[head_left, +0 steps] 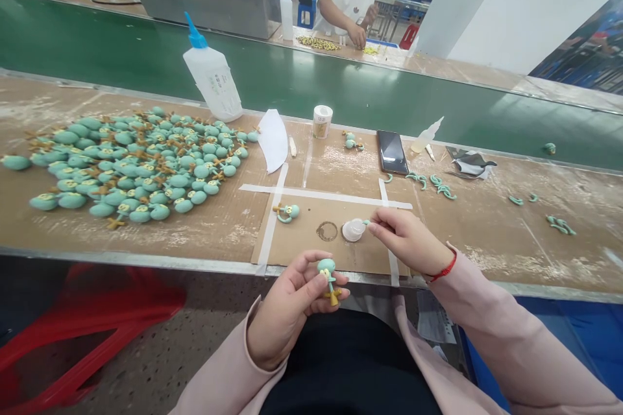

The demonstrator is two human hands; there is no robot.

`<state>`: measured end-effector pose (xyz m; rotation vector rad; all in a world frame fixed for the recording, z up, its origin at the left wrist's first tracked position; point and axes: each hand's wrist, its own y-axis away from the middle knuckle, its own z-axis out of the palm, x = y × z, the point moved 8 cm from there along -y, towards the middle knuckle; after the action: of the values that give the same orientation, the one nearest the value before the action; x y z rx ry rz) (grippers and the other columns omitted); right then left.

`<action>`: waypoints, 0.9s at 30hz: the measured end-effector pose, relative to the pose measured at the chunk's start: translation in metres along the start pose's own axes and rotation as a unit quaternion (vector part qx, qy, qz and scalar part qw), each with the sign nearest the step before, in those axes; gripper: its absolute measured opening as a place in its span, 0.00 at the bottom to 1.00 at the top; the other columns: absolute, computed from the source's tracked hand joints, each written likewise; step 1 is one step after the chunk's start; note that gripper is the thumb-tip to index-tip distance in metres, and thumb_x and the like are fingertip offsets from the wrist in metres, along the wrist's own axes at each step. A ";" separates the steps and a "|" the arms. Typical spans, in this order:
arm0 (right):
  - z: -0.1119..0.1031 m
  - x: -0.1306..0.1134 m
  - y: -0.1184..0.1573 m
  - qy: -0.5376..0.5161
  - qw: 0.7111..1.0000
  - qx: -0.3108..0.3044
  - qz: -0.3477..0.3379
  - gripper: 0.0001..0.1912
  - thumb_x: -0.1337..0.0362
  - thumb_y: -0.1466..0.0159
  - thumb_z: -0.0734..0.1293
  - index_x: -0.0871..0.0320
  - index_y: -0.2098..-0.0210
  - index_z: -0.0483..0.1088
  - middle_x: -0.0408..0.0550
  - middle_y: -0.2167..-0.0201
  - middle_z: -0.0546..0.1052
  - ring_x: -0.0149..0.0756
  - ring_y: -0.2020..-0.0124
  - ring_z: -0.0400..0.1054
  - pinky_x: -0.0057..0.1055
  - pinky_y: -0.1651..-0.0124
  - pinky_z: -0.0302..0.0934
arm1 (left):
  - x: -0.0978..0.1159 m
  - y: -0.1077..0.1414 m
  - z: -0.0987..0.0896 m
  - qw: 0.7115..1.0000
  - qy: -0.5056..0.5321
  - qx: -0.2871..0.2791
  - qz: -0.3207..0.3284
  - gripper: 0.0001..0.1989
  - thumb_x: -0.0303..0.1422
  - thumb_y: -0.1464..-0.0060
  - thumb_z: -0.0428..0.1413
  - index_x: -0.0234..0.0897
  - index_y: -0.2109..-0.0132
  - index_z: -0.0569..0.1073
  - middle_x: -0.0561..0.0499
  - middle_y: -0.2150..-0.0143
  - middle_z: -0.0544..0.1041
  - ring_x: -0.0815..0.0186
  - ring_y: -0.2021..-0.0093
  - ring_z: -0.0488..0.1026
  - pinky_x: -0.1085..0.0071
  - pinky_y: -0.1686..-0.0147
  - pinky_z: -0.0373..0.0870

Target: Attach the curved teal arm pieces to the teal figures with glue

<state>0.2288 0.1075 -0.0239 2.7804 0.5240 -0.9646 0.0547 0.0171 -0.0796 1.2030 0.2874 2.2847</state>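
My left hand (296, 298) is closed around a small teal figurine (326, 267) with a rounded head, yellow eyes and a brownish-yellow base, held upright just off the table's front edge. Between the thumb and fingers of my right hand (402, 237) is a small teal curved piece (366, 222). Its tip is at the rim of a small white cup (353, 231); whether it touches what is inside cannot be made out. Left of the cup, a ring-shaped stain (327, 231) marks the cardboard. Another teal figurine (291, 211) lies by the tape strip.
A large heap of teal figurines (136, 162) covers the left side. Behind stand a blue-capped bottle (214, 81), a tape roll (322, 122) and a phone (392, 152). Loose curved pieces (442, 188) lie to the right. Across the green belt (311, 74), a person (345, 0) works.
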 end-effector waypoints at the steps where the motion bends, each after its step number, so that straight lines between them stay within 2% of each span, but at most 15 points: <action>1: -0.001 0.000 0.000 -0.002 1.000 0.001 -0.001 0.11 0.61 0.35 0.60 0.56 0.73 0.61 0.40 0.78 0.64 0.32 0.74 0.57 0.30 0.69 0.50 | 0.000 0.000 0.000 1.000 0.000 0.000 0.002 0.16 0.35 0.46 0.63 0.38 0.52 0.70 0.47 0.62 0.82 0.64 0.63 0.81 0.74 0.66 0.75; 7: -0.008 0.001 0.004 -0.042 0.999 0.026 0.001 0.12 0.59 0.34 0.60 0.56 0.73 0.61 0.39 0.78 0.62 0.31 0.74 0.56 0.29 0.69 0.50 | 0.003 -0.001 -0.003 0.999 0.019 0.017 0.026 0.18 0.31 0.49 0.66 0.39 0.53 0.70 0.49 0.63 0.83 0.65 0.63 0.81 0.74 0.64 0.75; 13: -0.001 0.007 0.005 -0.061 0.998 0.008 0.000 0.12 0.59 0.34 0.61 0.56 0.72 0.62 0.39 0.78 0.61 0.31 0.74 0.55 0.30 0.68 0.51 | 0.010 -0.001 0.000 0.999 0.007 0.024 0.041 0.18 0.34 0.48 0.65 0.40 0.52 0.69 0.50 0.64 0.82 0.64 0.64 0.81 0.74 0.67 0.75; 17: -0.001 0.008 0.005 -0.065 0.998 -0.005 0.010 0.12 0.59 0.35 0.61 0.56 0.73 0.62 0.40 0.78 0.62 0.32 0.73 0.56 0.31 0.68 0.51 | 0.012 -0.002 0.002 0.998 -0.017 0.023 0.049 0.18 0.39 0.44 0.62 0.40 0.50 0.66 0.51 0.68 0.81 0.70 0.73 0.78 0.79 0.75 0.71; 19: -0.006 0.008 0.006 -0.079 0.997 0.006 0.013 0.13 0.58 0.35 0.62 0.57 0.73 0.63 0.40 0.78 0.62 0.32 0.73 0.56 0.31 0.68 0.51 | 0.014 -0.003 0.002 0.998 -0.020 0.018 0.064 0.17 0.40 0.44 0.61 0.39 0.51 0.67 0.52 0.70 0.80 0.74 0.78 0.74 0.82 0.79 0.66; 21: -0.012 0.005 0.009 -0.126 0.991 0.031 0.019 0.13 0.57 0.34 0.63 0.57 0.72 0.64 0.40 0.77 0.63 0.32 0.73 0.56 0.31 0.67 0.51 | 0.018 -0.004 0.003 0.996 -0.022 0.017 0.085 0.17 0.38 0.45 0.62 0.39 0.52 0.67 0.53 0.71 0.79 0.75 0.79 0.73 0.82 0.80 0.66; 24: -0.012 -0.004 0.019 -0.289 0.955 0.064 0.034 0.12 0.55 0.34 0.65 0.56 0.68 0.68 0.41 0.74 0.65 0.31 0.71 0.58 0.30 0.65 0.55 | 0.025 -0.004 0.007 0.993 -0.039 0.015 0.112 0.18 0.34 0.47 0.64 0.41 0.51 0.68 0.54 0.68 0.80 0.71 0.75 0.78 0.79 0.76 0.72; 27: 0.007 -0.024 0.031 -0.465 0.882 0.055 0.050 0.11 0.54 0.35 0.68 0.55 0.65 0.72 0.43 0.68 0.70 0.31 0.67 0.64 0.29 0.61 0.61 | 0.033 -0.003 0.015 0.988 -0.060 0.000 0.142 0.17 0.31 0.45 0.63 0.44 0.50 0.69 0.55 0.67 0.80 0.70 0.73 0.80 0.78 0.74 0.75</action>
<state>0.2185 0.0706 -0.0134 1.9994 0.1605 -2.1146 0.0525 0.0369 -0.0495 1.4540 0.0747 2.4349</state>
